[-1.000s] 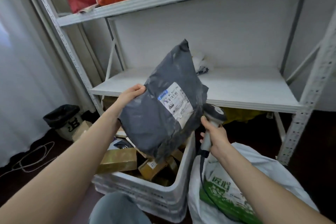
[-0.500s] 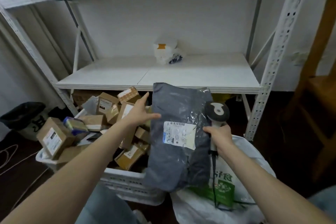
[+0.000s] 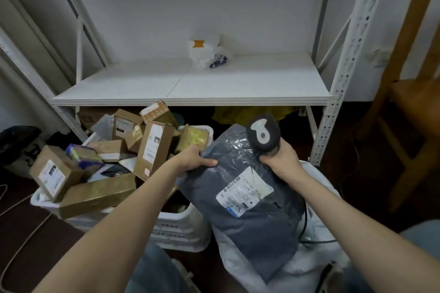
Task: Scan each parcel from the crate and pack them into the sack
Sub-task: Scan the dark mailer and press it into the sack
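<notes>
The person's left hand grips the upper left edge of a grey parcel, thumb on top and fingers curled underneath. The right hand is wrapped around the handle of a dark barcode scanner, whose head stands up above the fist. That hand also touches the parcel's top edge; I cannot tell whether it is holding the parcel too. The parcel is a soft plastic mailer, tilted, with its white shipping label facing up. Its lower end lies over the mouth of the white sack on the floor. The scanner's black cable hangs down beside the parcel.

Just left of the sack stands a white crate, heaped with cardboard boxes and a long gold box. Behind them stands a white metal shelf carrying a crumpled white bag. A wooden chair stands to the right and a black bin to the far left.
</notes>
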